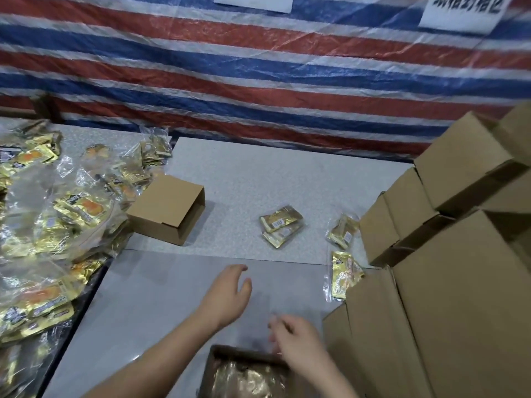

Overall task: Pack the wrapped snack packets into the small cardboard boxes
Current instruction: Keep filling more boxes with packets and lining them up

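An open small cardboard box (211,366) sits at the near edge, with gold wrapped packets (250,380) inside it. My right hand (298,340) hovers over the box's far right corner, fingers apart, holding nothing. Farther out over the grey table, my left hand (227,291) is open and empty. A two-packet stack (280,229) lies beyond the left hand. Two more packets (343,229) (343,274) lie to the right, near the boxes. Another small box (168,209) lies on its side at centre left.
A big heap of gold packets in clear bags (48,231) covers the left side. Stacked cardboard boxes (448,254) fill the right side. A red, white and blue striped tarp (258,67) hangs behind the table (258,173).
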Motion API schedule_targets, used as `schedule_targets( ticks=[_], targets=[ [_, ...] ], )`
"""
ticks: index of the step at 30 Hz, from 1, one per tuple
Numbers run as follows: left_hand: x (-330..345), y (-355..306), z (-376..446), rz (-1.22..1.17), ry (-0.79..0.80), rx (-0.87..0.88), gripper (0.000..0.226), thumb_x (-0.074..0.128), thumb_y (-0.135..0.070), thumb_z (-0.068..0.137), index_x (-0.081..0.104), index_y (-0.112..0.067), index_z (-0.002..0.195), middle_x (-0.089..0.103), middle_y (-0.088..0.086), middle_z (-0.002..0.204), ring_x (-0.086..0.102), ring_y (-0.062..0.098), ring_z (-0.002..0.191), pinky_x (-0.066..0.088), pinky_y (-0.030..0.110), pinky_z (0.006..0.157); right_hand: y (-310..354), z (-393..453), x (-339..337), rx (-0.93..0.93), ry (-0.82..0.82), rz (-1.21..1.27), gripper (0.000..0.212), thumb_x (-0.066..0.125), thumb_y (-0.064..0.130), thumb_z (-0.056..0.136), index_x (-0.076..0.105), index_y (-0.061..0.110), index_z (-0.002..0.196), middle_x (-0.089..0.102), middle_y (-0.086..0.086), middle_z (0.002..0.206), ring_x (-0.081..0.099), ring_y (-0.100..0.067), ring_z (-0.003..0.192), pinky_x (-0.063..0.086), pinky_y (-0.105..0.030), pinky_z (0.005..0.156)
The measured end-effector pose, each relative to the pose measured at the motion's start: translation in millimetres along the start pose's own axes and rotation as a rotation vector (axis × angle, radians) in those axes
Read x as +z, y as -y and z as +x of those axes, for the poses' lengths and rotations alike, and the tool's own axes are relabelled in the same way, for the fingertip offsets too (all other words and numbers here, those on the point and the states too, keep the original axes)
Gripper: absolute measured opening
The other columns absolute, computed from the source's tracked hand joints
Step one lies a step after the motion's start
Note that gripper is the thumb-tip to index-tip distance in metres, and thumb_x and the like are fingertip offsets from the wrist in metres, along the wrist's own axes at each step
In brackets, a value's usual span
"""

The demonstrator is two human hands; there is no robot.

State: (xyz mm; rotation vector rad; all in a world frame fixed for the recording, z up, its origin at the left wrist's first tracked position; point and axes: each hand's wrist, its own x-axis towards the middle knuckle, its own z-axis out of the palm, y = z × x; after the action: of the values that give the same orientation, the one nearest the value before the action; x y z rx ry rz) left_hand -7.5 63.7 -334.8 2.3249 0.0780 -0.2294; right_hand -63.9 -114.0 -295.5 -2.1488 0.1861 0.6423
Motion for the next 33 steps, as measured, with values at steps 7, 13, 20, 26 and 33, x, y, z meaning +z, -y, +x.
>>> schedule_targets(
  ticks=[7,13,20,26,33],
  targets=[
    [38.5,-66.0,170.1,0.472,0.055,0.098,0.068,0.054,-0.057,0.093,0.04,-0.011,0.141,0.048,0.013,0.141,0.047,0.031,0.128,0.041,0.04,0.1,38.6,39.8,-50.0,0.15,-0.296,0.893,0.023,0.043,0.029,0.104,0.064,0.018,0.104,0.068,-0.005,0.109,0.062,-0.014,0.105,0.042,-0.04,0.103],
    [91.4,-56.9,260.6,0.762,0.129,0.048,0.105,0.063,-0.066,0.084,0.01,-0.013,0.157,0.008,0.021,0.163,0.013,0.039,0.15,0.02,0.05,0.12,24.5,67.6,-59.7,0.275,-0.301,1.269,0.038,0.034,0.036,0.105,0.06,0.01,0.115,0.064,-0.01,0.114,0.058,-0.026,0.11,0.036,-0.039,0.099],
    [143.9,-19.8,301.3,0.636,0.12,-0.085,0.089,0.066,-0.05,0.077,0.022,-0.018,0.148,0.046,0.012,0.132,0.046,0.031,0.122,0.041,0.046,0.096,-7.6,100.7,-60.4,0.411,-0.277,1.203,0.022,0.047,0.02,0.1,0.062,0.006,0.092,0.065,-0.014,0.087,0.059,-0.028,0.081,0.038,-0.033,0.066],
    [118.9,-24.6,246.9,0.126,0.266,-0.198,0.067,0.067,-0.044,0.077,0.04,-0.017,0.132,0.056,0.001,0.106,0.057,0.02,0.093,0.047,0.03,0.076,-8.5,115.4,-61.3,0.386,-0.32,0.988,0.019,0.051,0.009,0.101,0.064,-0.003,0.094,0.066,-0.019,0.085,0.06,-0.029,0.077,0.042,-0.035,0.065],
    [-1.4,-103.2,105.9,-0.342,0.178,0.012,0.061,0.055,-0.05,0.055,0.048,-0.039,0.115,0.067,-0.012,0.088,0.064,-0.005,0.068,0.043,0.012,0.052,56.2,91.4,-72.6,0.089,-0.182,1.114,0.056,0.056,0.054,0.088,0.05,0.027,0.137,0.058,0.003,0.135,0.053,-0.02,0.128,0.037,-0.047,0.107]
  ],
)
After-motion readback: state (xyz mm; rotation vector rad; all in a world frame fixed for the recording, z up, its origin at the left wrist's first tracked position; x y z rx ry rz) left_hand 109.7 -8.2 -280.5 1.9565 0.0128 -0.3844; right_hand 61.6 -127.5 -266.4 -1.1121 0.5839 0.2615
